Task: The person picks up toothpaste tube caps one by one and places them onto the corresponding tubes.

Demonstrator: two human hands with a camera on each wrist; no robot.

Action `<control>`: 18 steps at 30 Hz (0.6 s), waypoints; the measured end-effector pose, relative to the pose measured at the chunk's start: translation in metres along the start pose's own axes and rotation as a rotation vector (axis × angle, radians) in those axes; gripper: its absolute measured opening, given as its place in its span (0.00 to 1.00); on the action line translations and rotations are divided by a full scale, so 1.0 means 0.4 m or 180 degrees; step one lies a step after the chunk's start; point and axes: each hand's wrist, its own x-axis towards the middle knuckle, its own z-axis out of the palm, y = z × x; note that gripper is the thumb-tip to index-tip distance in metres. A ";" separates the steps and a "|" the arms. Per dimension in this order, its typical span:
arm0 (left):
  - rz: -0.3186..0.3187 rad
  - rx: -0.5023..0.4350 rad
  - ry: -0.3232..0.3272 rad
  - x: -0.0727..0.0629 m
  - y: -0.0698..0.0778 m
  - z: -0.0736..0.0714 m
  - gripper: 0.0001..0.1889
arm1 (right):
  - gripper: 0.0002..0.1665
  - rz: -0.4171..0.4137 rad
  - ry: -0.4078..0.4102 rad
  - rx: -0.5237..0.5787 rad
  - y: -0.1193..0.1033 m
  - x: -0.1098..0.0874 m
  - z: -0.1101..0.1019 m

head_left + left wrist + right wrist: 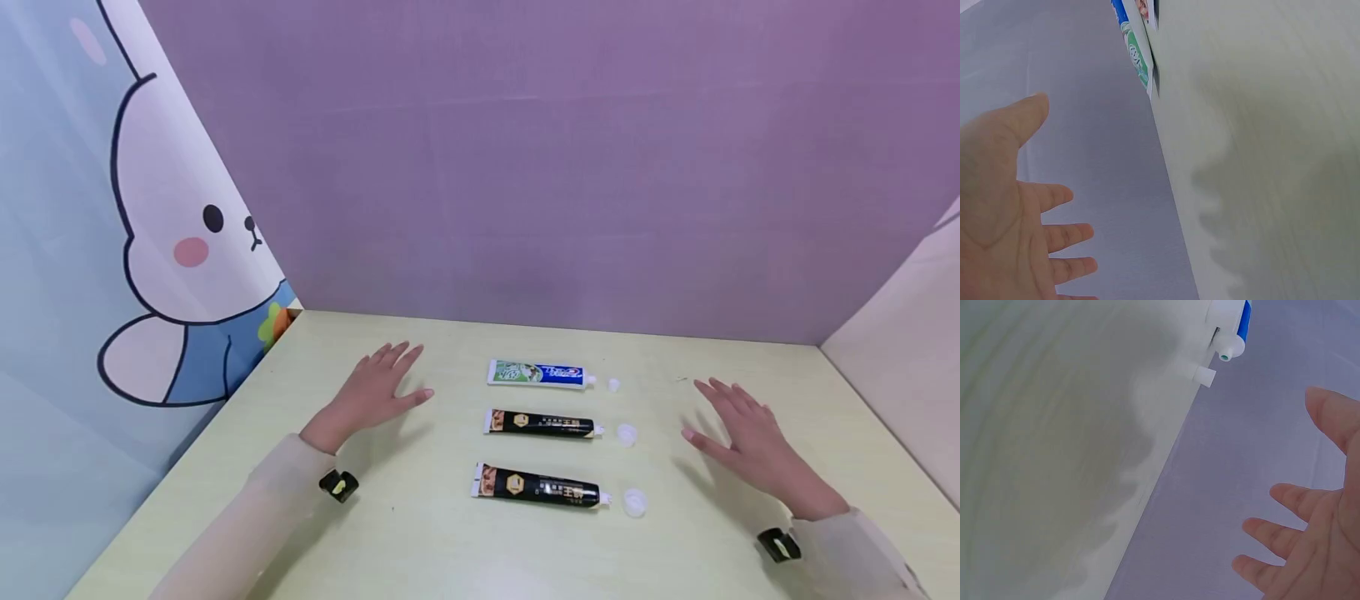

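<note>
Three toothpaste tubes lie in a column on the table, nozzles to the right and uncapped. The farthest is a green, blue and white tube; nearer are a black tube and another black tube closest to me. Beside each nozzle sits a white cap: a small cap, a wider cap and a third cap. My left hand, fingers spread, hovers left of the tubes and holds nothing. To the right of the caps, my right hand is likewise spread and holds nothing.
The pale table meets a purple cloth backdrop along its far edge. A light blue curtain with a cartoon rabbit hangs on the left, and a pale panel borders the right side. Each wrist wears a small black device.
</note>
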 end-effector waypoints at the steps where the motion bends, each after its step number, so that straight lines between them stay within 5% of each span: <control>1: 0.0021 -0.0004 0.0007 -0.001 0.002 0.000 0.41 | 0.45 -0.0008 -0.0003 0.0000 -0.001 0.000 0.000; 18: 0.0254 -0.0325 -0.0070 -0.019 0.033 0.012 0.40 | 0.39 -0.0243 -0.0040 0.0321 -0.027 -0.003 0.011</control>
